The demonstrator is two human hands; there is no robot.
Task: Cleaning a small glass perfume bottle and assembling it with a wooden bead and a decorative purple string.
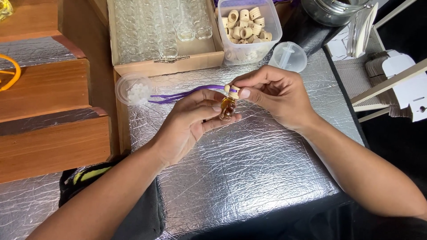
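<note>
We saw the left hand [189, 122] pinching a small amber bottle [227, 109] above the silver counter [249, 173]; the right hand [275, 95] pinched its wooden cap [232, 91]; a skewed cap, we judged, could spill the liquid.

A brown cardboard box [167, 62] full of clear little bottles sat at the back of the counter. A clear plastic tub [271, 26] of wooden caps stood just beside it.

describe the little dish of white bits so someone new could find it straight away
Start at the cardboard box of glass vials at the top of the foil mat. Just below its left corner sits the dish, round, clear, holding white bits, with purple ribbon beside it. The other round lid is empty.
</note>
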